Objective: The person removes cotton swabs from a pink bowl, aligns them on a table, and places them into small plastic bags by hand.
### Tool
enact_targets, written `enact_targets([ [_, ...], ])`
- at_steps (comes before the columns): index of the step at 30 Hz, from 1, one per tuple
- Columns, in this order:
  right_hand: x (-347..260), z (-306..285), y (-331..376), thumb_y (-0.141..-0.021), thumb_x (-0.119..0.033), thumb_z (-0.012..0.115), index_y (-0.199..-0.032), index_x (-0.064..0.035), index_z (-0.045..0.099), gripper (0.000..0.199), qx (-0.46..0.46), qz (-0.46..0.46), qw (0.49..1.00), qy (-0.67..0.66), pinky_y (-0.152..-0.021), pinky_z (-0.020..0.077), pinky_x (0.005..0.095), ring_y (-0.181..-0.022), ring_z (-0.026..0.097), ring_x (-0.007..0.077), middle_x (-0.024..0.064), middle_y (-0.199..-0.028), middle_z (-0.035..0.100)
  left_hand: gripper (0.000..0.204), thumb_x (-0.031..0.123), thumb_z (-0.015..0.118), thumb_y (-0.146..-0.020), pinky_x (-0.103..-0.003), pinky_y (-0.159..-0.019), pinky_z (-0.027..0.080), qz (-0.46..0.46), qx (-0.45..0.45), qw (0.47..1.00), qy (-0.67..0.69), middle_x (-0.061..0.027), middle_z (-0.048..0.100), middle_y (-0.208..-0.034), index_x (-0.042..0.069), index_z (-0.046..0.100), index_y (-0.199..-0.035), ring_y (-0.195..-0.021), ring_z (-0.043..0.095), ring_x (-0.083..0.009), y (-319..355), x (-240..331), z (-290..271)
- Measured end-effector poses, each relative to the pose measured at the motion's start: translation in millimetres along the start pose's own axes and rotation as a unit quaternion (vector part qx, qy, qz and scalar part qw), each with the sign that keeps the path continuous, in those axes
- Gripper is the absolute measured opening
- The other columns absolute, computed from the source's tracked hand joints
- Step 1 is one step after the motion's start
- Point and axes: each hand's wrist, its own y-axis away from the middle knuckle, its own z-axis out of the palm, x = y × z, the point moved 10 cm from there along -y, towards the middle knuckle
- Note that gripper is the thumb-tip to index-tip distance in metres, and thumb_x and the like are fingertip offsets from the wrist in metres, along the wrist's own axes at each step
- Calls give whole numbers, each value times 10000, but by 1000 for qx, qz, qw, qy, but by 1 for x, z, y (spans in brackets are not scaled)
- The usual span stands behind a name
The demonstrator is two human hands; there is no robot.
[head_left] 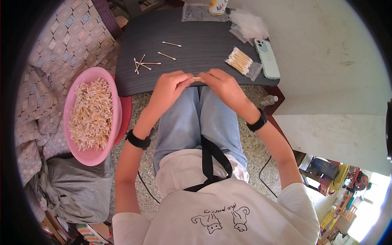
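Observation:
Over the near edge of the dark table, my left hand [173, 83] and my right hand [220, 83] grip the two ends of a small bundle of cotton swabs [197, 79]. Its wooden sticks show between my closed fingers; the tips are hidden in my hands. A few loose cotton swabs [143, 64] lie crossed on the table to the left, and two single ones lie farther back. Beyond my right hand, a clear plastic bag [255, 72] holds a packed row of cotton swabs [239, 61].
A pink basin [117, 108] heaped with loose cotton swabs stands at the left on something red. A pale green phone [267, 59] lies at the table's right edge. Empty clear bags [249, 24] and a yellow-white container [218, 7] sit at the back. A wall borders the right.

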Motion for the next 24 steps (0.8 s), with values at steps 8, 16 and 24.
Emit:
enact_targets([
  [8, -10, -31, 38, -798, -49, 655, -980, -19, 610, 190, -27, 21, 999, 42, -586, 490, 359, -673, 588, 255, 94, -756, 539, 178, 127, 647, -885, -229, -566, 482, -139, -113, 938, 297, -42, 646, -689, -26, 718, -943, -610, 589, -81, -5, -1, 56],
  [16, 24, -52, 78, -815, 8, 652, -985, 12, 642, 169, 1, 124, 992, 3, -543, 447, 321, -601, 554, 220, 124, -756, 591, 228, 171, 650, -900, -230, -620, 475, -97, -149, 922, 344, -21, 629, -751, -8, 699, -1033, -677, 567, -75, -14, 12, 98],
  [24, 146, -105, 174, -957, -194, 569, -938, 38, 697, 266, 209, 477, 846, -113, -487, 374, 209, -545, 474, 46, -11, -636, 550, 192, 156, 619, -919, -228, -659, 492, -105, -145, 938, 295, -16, 634, -782, -9, 688, -988, -710, 588, -82, -8, -5, 92],
])
